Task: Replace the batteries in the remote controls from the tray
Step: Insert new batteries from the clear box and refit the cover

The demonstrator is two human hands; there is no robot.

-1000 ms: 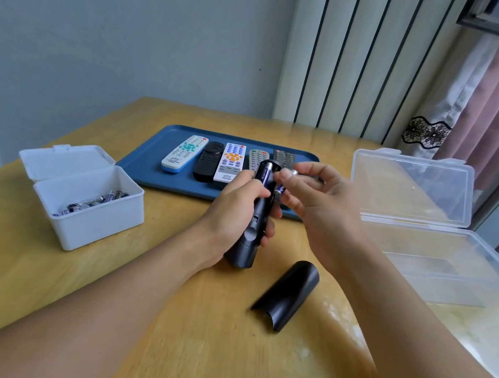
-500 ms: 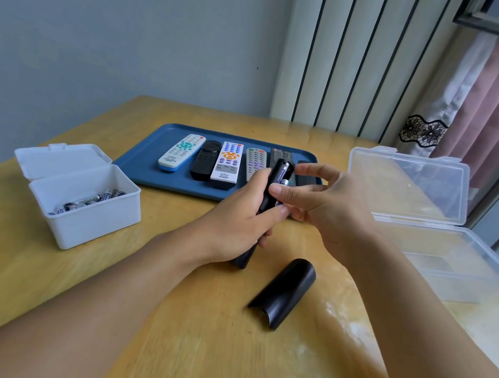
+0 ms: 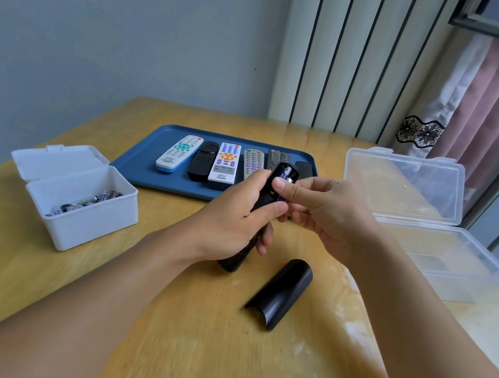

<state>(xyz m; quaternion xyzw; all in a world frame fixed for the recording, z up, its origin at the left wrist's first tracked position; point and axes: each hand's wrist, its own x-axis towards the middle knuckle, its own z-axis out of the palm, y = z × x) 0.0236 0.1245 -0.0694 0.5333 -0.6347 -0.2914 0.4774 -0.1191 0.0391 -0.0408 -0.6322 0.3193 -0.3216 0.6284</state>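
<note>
Left hand (image 3: pixel 233 219) grips black remote (image 3: pixel 268 198) upright mid-counter, fingers clamped round it; right hand (image 3: pixel 326 215) pinches a battery (image 3: pixel 288 178) at its open back. Black cover (image 3: pixel 282 293) lies at 5 o'clock, blue tray (image 3: pixel 152 169) of remotes at 12, white battery box (image 3: pixel 75 192) at 9

Your arms are bare all the way up, no sleeves showing anywhere in the shot. Your left hand (image 3: pixel 230 218) and right hand (image 3: pixel 326 215) are bare too, with short, plain nails on the fingers you can see.
</note>
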